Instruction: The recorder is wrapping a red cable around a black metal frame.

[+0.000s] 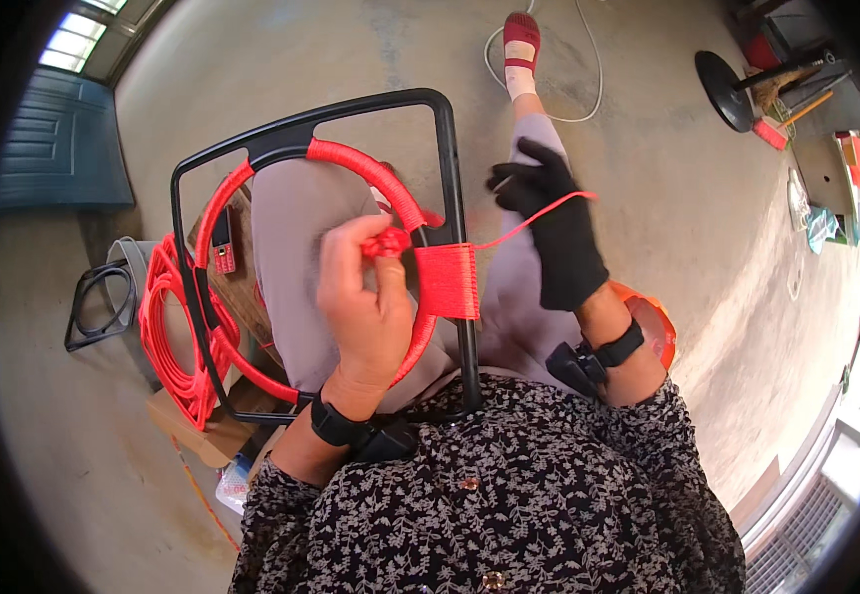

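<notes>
My bare left hand is closed on a small bunch of red cord, pinched between thumb and fingers over the frame. A black rectangular frame with an inner ring leans across my lap. Red cord is wound around much of the ring, and a wide red wrapped block joins it to the frame's right bar. From that block a red strand runs up across the back of my right hand, in a black glove. Its fingers are bent and dark; whether they grip the strand cannot be made out.
At left, red-wound ring pieces lean on a cardboard box, near another black frame. A phone lies on a wooden surface. An orange round object is beside my right forearm. A stand base and a broom are far right.
</notes>
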{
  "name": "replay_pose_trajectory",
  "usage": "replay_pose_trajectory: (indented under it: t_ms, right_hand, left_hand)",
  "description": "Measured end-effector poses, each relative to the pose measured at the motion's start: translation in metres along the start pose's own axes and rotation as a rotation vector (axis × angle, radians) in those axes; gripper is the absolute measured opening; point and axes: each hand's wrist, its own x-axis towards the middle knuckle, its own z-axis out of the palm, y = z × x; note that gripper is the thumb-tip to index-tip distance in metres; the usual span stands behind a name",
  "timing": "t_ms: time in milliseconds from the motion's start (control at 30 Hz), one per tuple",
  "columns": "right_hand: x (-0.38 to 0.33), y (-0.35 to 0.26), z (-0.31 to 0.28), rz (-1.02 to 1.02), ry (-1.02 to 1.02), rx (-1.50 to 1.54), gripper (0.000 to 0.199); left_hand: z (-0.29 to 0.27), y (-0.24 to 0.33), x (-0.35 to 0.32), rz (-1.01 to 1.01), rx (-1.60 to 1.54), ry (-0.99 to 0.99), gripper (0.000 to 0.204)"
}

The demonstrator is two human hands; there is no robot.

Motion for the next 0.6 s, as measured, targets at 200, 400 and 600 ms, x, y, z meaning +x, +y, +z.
replay_pose_trajectory:
  t_ms: [200,400,600]
  right_hand:
    - [-0.034,-0.057,0.036,-0.633,-0.252,-0.552,0.042]
    - [-0.034,-0.048,0.029,-0.246,-0.118,-0.16,0.012]
    - [-0.037,-0.058,-0.044,-0.414,-0.352,-1.139,0.01]
  left_hand:
    - [-0.002,0.019,0.001,0.493,0.027,0.053,0.026]
    - [0.003,0.027,0.006,0.304,-0.109,-0.049,0.037]
    - [0.009,0.01,0.006,-0.383,-0.457,-0.332,0.03]
